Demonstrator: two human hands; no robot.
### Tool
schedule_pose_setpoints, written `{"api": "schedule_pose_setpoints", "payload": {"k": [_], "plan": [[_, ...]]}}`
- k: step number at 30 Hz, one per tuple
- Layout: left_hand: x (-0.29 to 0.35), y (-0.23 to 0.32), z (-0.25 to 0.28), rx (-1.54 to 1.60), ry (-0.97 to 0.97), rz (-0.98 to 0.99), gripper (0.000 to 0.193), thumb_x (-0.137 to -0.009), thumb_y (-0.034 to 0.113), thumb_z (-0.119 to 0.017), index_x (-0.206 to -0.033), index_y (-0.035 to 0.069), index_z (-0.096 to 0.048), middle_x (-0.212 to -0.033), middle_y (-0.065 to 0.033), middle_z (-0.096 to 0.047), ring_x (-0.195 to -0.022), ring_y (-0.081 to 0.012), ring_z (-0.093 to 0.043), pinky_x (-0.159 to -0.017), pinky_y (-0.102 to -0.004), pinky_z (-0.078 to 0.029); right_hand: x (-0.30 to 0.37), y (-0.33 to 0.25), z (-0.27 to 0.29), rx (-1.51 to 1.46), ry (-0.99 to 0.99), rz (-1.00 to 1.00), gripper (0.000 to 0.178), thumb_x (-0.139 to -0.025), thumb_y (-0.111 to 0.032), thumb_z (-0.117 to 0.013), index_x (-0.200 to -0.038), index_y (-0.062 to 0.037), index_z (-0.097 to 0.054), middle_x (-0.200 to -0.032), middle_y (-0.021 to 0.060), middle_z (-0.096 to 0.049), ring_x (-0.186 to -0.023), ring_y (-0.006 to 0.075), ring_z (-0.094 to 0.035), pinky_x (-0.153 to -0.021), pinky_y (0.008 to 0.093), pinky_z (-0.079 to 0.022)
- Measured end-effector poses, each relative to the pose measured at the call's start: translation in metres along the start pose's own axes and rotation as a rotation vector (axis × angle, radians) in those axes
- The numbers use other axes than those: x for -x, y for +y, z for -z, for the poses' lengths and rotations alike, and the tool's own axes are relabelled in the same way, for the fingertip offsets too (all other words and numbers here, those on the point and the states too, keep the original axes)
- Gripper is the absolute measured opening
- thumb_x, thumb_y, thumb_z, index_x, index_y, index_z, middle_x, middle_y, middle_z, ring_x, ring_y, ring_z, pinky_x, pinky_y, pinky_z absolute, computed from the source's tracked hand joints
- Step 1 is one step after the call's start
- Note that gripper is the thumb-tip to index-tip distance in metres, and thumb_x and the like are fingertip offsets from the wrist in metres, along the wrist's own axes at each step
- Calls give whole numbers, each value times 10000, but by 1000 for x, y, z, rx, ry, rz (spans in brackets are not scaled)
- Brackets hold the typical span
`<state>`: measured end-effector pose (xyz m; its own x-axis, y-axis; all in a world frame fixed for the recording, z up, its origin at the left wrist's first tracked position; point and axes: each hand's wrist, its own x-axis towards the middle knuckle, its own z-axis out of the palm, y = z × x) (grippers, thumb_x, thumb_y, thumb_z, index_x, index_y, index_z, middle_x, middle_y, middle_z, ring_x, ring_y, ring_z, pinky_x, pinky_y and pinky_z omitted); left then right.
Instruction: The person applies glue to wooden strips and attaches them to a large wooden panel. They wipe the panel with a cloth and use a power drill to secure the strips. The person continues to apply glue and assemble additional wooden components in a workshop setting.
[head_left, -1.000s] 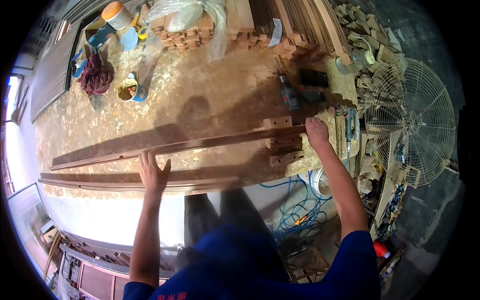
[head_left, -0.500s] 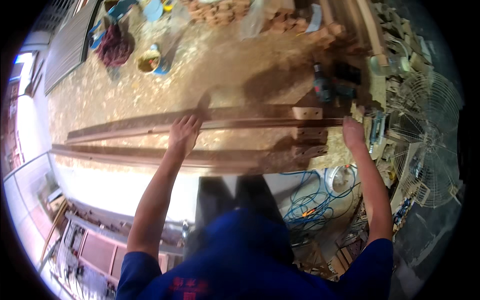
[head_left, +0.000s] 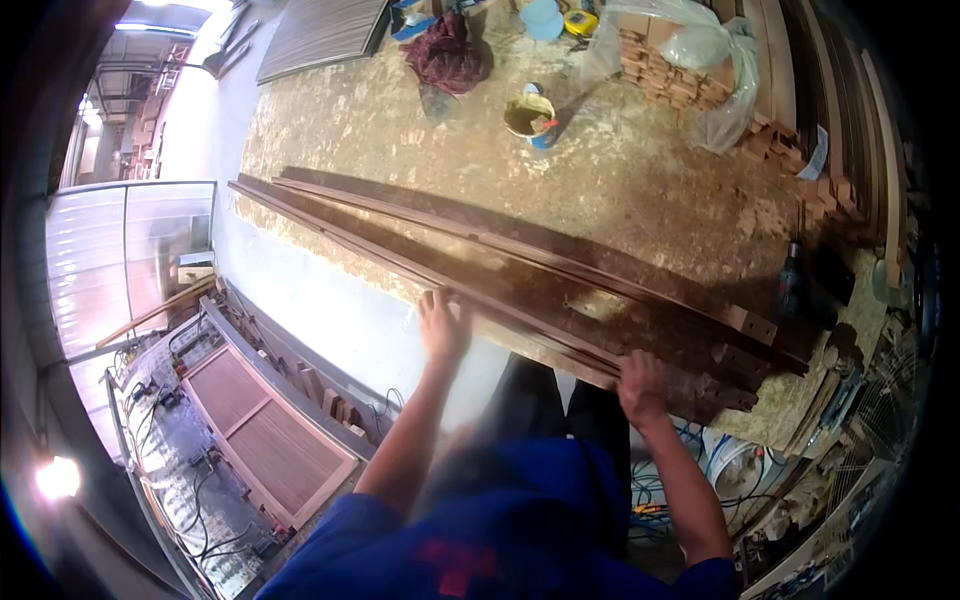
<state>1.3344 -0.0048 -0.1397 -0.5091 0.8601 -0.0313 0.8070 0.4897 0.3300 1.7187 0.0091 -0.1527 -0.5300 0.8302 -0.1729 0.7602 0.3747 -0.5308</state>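
Note:
Two long brown wooden strips lie on the worktable, spread apart at the right. My left hand (head_left: 443, 328) is closed at the front table edge on the near wooden strip (head_left: 370, 252), around its middle. Close to the right end of that same strip, my right hand (head_left: 641, 387) grips it with bent fingers. Beyond it rests the far wooden strip (head_left: 560, 262), touched by neither hand. Small wooden blocks with drilled holes, such as the wooden block (head_left: 750, 324), sit by the strips' right ends.
A power drill (head_left: 791, 283) stands at the right of the worktable (head_left: 370, 130). Farther back are a small tub (head_left: 529, 116), a dark red cloth (head_left: 445, 55) and stacked wooden pieces (head_left: 670, 70) under plastic. Blue hoses and a white bucket (head_left: 737, 468) are below the right edge.
Both hands have left the far strip and come nearer, onto the near strip. My right hand is no longer at the far strip's right end. The view has turned left.

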Motion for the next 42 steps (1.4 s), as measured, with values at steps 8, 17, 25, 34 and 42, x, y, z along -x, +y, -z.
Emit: {"api": "schedule_pose_setpoints", "payload": {"k": [8,17,25,34,42], "plan": [[-56,-11,6,-325,-272,-710,659,-726,301,-866,-1291,112,-583,-1273,-142,-561,-1282,-340,-506,-1210,-476,-310,-2,43,53,251,-57,-2,336,-756,-117,-748,-1059,-69,-609,-1036,140,-555,-1025,343,-560,-890,454,-459],[-69,-17,-3,-227,-273,-862,435,-872,253,-728,-1284,163,-625,-1118,-80,-662,-1054,-313,-618,-888,-465,-495,16,58,48,110,149,10,58,-854,-130,-620,-868,-73,-625,-872,117,-562,-866,325,-582,-758,455,-466],[-83,11,33,-149,-475,-851,433,-774,276,-840,-1100,93,-622,-1062,-123,-621,-1048,-353,-595,-904,-484,-460,28,25,51,103,272,-235,72,-852,-143,-681,-862,-88,-635,-944,111,-621,-918,326,-617,-795,450,-489],[-18,106,12,92,-576,-635,157,-877,192,-733,-998,98,-700,-1025,-116,-684,-937,-314,-680,-793,-442,-547,8,150,179,-236,713,-474,102,-951,-152,-647,-965,-54,-672,-884,161,-710,-831,363,-699,-704,430,-540],[20,335,-52,263,-663,-550,98,-914,131,-699,-989,69,-703,-976,-96,-722,-891,-261,-727,-738,-356,-569,-125,294,282,91,915,-382,184,-932,-180,-680,-1098,-99,-689,-877,142,-731,-840,365,-709,-728,452,-561]]}}
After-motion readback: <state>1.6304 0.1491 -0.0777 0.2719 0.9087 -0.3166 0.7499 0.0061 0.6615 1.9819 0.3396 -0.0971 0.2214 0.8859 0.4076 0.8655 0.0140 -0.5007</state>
